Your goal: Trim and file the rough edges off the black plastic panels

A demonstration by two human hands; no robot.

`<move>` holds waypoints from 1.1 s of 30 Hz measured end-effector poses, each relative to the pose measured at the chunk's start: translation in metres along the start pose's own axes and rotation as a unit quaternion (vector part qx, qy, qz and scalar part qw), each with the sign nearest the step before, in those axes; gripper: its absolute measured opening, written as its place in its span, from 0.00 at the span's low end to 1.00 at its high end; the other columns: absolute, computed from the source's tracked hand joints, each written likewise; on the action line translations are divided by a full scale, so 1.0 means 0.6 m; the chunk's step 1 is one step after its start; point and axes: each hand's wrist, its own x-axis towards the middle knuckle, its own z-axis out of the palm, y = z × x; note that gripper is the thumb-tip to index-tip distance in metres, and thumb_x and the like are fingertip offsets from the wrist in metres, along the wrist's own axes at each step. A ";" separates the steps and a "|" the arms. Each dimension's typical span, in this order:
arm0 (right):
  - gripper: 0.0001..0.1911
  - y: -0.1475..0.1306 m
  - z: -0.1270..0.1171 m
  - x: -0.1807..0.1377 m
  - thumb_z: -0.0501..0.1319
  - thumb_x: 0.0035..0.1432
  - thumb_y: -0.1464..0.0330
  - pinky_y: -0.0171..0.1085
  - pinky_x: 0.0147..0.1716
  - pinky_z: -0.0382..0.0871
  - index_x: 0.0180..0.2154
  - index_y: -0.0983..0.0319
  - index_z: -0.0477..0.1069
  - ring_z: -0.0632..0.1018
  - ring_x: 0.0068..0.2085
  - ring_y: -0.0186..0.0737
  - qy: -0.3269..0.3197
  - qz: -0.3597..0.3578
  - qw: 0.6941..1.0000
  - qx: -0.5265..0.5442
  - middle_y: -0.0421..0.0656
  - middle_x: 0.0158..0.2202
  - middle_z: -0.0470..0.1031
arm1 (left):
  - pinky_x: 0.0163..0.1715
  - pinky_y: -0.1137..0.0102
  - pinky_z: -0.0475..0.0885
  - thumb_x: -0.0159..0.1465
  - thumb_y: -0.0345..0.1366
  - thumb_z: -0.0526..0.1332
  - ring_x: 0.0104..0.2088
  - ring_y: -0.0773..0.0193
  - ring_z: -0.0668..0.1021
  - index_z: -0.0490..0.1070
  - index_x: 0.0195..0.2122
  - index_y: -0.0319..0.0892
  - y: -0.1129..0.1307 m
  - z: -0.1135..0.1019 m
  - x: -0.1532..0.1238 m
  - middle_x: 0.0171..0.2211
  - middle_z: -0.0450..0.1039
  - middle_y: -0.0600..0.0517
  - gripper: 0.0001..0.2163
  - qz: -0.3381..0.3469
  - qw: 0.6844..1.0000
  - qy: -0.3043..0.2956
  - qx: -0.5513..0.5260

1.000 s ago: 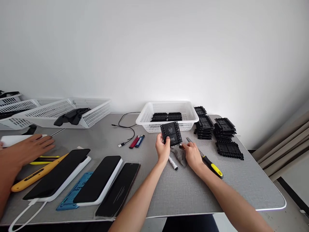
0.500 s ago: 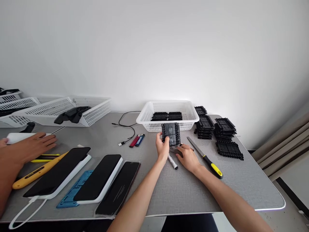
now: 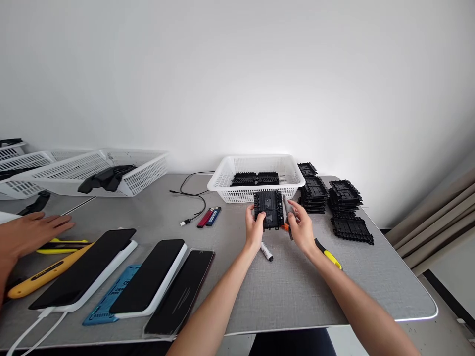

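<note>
Black panel (image 3: 273, 206) well inside table edges (image 3: 419, 319)

My right hand (image 3: 302, 230) obscures part of the yellow-and-black tool (image 3: 331, 256). Nearby orange item (image 3: 284, 227): unidentifiable. Edges crop a co-worker's arm (image 3: 11, 242) and the white cable (image 3: 45, 313).

One camera on my head looks forward and down, quite close, at my left hand (image 3: 255, 231) and right hand (image 3: 303, 231) (white wall (image 3: 237, 74) behind).
</note>
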 end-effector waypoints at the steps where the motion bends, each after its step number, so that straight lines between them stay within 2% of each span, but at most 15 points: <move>1: 0.23 -0.002 0.002 -0.002 0.52 0.62 0.67 0.41 0.45 0.69 0.58 0.61 0.69 0.74 0.44 0.42 -0.014 -0.009 1.000 0.001 0.48 0.45 0.73 | 0.34 0.69 0.74 0.54 0.40 0.63 0.35 0.62 0.78 0.66 0.44 0.44 0.003 0.004 -0.005 0.37 0.76 0.51 0.17 -0.030 0.999 -0.024 -0.026; 4: 0.23 -0.006 0.002 -0.003 0.52 0.63 0.67 0.38 0.40 0.69 0.57 0.60 0.71 0.73 0.37 0.39 -0.030 -0.015 0.999 -0.011 0.45 0.38 0.70 | 0.41 0.62 0.76 0.57 0.49 0.62 0.42 0.54 0.80 0.70 0.48 0.42 0.015 0.010 -0.016 0.42 0.78 0.44 0.21 -0.137 0.980 -0.107 -0.096; 6: 0.23 -0.005 -0.001 -0.001 0.52 0.63 0.66 0.37 0.39 0.69 0.57 0.61 0.72 0.72 0.35 0.38 -0.031 -0.014 0.999 -0.007 0.44 0.37 0.69 | 0.44 0.59 0.76 0.61 0.58 0.56 0.46 0.51 0.80 0.71 0.50 0.41 0.023 0.010 -0.019 0.45 0.78 0.41 0.27 -0.185 0.963 -0.151 -0.124; 8: 0.23 -0.003 -0.005 0.002 0.52 0.64 0.66 0.37 0.39 0.68 0.57 0.60 0.72 0.71 0.36 0.37 -0.035 -0.015 0.999 0.003 0.43 0.37 0.69 | 0.47 0.57 0.75 0.62 0.64 0.50 0.49 0.50 0.79 0.72 0.52 0.42 0.029 0.009 -0.019 0.47 0.78 0.41 0.32 -0.204 0.952 -0.176 -0.143; 12: 0.22 0.000 -0.009 0.006 0.53 0.64 0.64 0.37 0.39 0.69 0.57 0.59 0.72 0.72 0.36 0.37 -0.062 -0.020 0.998 0.013 0.43 0.37 0.69 | 0.49 0.55 0.75 0.60 0.67 0.47 0.51 0.49 0.78 0.74 0.51 0.43 0.035 0.005 -0.018 0.47 0.78 0.42 0.35 -0.207 0.947 -0.192 -0.154; 14: 0.23 -0.003 -0.011 0.007 0.53 0.64 0.64 0.37 0.40 0.69 0.59 0.59 0.70 0.73 0.38 0.38 -0.030 -0.018 0.999 0.003 0.44 0.38 0.69 | 0.48 0.55 0.75 0.60 0.67 0.47 0.50 0.49 0.79 0.75 0.50 0.43 0.037 0.006 -0.019 0.45 0.79 0.42 0.35 -0.213 0.948 -0.187 -0.147; 18: 0.25 -0.010 -0.021 0.011 0.50 0.65 0.66 0.41 0.46 0.69 0.61 0.58 0.67 0.72 0.43 0.41 0.095 -0.031 0.994 -0.044 0.46 0.41 0.68 | 0.47 0.56 0.76 0.60 0.66 0.50 0.48 0.49 0.79 0.77 0.48 0.42 0.039 0.009 -0.022 0.42 0.80 0.42 0.34 -0.243 0.941 -0.188 -0.144; 20: 0.25 -0.012 -0.026 0.013 0.50 0.65 0.67 0.41 0.47 0.69 0.61 0.56 0.67 0.72 0.43 0.40 0.102 -0.057 0.991 -0.072 0.45 0.41 0.67 | 0.48 0.56 0.75 0.61 0.65 0.50 0.49 0.49 0.79 0.76 0.48 0.41 0.036 0.010 -0.024 0.42 0.80 0.42 0.33 -0.251 0.936 -0.205 -0.140; 22: 0.26 -0.011 -0.027 0.011 0.49 0.64 0.69 0.40 0.46 0.70 0.62 0.55 0.66 0.72 0.41 0.39 0.070 -0.085 0.989 -0.103 0.45 0.41 0.65 | 0.49 0.56 0.74 0.60 0.66 0.50 0.50 0.49 0.78 0.76 0.50 0.42 0.029 0.010 -0.025 0.44 0.79 0.41 0.34 -0.252 0.932 -0.227 -0.132; 26: 0.30 -0.009 -0.022 0.004 0.49 0.63 0.72 0.39 0.38 0.71 0.66 0.57 0.59 0.71 0.38 0.39 -0.036 -0.111 0.973 -0.200 0.47 0.42 0.63 | 0.52 0.55 0.72 0.60 0.66 0.49 0.53 0.50 0.77 0.73 0.55 0.46 0.013 0.007 -0.024 0.49 0.78 0.43 0.35 -0.256 0.928 -0.239 -0.127; 33: 0.34 -0.017 -0.016 -0.001 0.46 0.61 0.75 0.36 0.31 0.69 0.69 0.61 0.50 0.70 0.33 0.40 -0.072 -0.109 0.934 -0.331 0.48 0.42 0.64 | 0.55 0.58 0.70 0.63 0.62 0.52 0.55 0.51 0.76 0.72 0.55 0.44 0.019 0.016 -0.028 0.51 0.77 0.44 0.31 -0.268 0.920 -0.219 -0.183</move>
